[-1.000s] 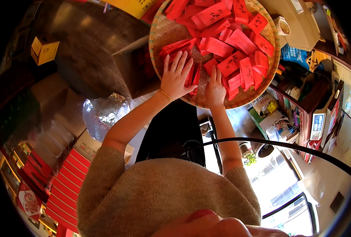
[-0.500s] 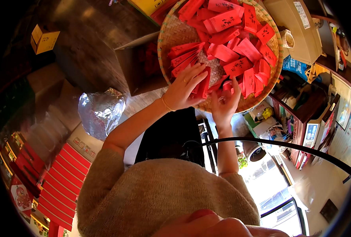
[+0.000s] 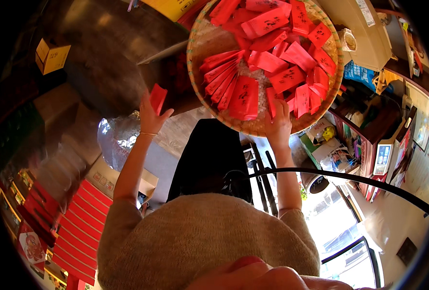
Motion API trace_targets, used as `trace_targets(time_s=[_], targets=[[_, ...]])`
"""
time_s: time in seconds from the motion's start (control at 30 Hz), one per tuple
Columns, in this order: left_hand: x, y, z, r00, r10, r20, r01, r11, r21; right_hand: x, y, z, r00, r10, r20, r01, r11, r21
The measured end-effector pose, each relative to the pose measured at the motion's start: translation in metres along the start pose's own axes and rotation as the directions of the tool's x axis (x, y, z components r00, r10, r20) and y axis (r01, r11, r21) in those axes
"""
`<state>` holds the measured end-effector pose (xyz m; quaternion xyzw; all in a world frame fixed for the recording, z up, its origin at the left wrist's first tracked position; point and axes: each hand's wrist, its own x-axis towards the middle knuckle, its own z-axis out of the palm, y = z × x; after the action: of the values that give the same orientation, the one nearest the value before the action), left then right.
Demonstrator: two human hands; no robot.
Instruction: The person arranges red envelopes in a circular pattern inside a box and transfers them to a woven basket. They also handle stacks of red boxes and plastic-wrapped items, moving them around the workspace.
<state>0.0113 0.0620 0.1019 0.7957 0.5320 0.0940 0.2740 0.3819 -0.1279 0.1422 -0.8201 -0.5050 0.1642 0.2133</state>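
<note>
A round woven tray [image 3: 193, 72] with a green-bound rim holds many small red paper packets with dark writing. Some packets [image 3: 243, 99] stand fanned in a row at the tray's left side; others [image 3: 287, 79] lie in a loose heap. To the left of the tray, over the open carton, my left hand [image 3: 151, 118] grips a red packet [image 3: 158, 98] between thumb and fingers. My right hand [image 3: 278, 124] is at the tray's near edge, its fingers closed on another red packet [image 3: 272, 100] inside.
Left of the tray is an open cardboard carton [image 3: 163, 54] with red packets inside. Crumpled clear plastic [image 3: 120, 137] lies near my left forearm. A small yellow box [image 3: 52, 56] stands at the far left. Shelves and a large carton [image 3: 364, 38] are at the right.
My left hand has moved left out of the tray, and a red packet is now in it. My right hand has closed on a packet by the tray's near edge.
</note>
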Motion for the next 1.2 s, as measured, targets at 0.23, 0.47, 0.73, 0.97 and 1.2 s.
trace_targets(time_s=[0.23,0.47,0.73,0.97,1.2], targets=[[0.041,0.101,0.008,0.948,0.269,-0.173,-0.302,0.929,-0.214,0.006,0.01,0.029,0.933,0.34,0.117,-0.275,0.885,-0.376],[0.09,0.178,0.028,0.856,0.475,-0.205,-0.501,0.859,-0.101,0.002,0.023,0.043,0.912,0.391,0.124,-0.344,0.894,-0.286],[0.056,0.215,0.108,0.298,0.815,0.497,-0.882,0.434,-0.184,-0.001,0.058,0.04,0.908,0.369,0.201,-0.42,0.796,0.437],[0.05,0.214,0.141,0.178,0.725,0.665,-0.961,0.272,-0.04,0.006,0.043,0.002,0.668,0.429,0.608,-0.715,0.146,0.683],[0.03,0.201,0.131,0.256,0.756,0.603,-0.956,0.29,0.041,0.047,-0.071,-0.039,0.942,0.143,0.302,-0.285,-0.127,0.95]])
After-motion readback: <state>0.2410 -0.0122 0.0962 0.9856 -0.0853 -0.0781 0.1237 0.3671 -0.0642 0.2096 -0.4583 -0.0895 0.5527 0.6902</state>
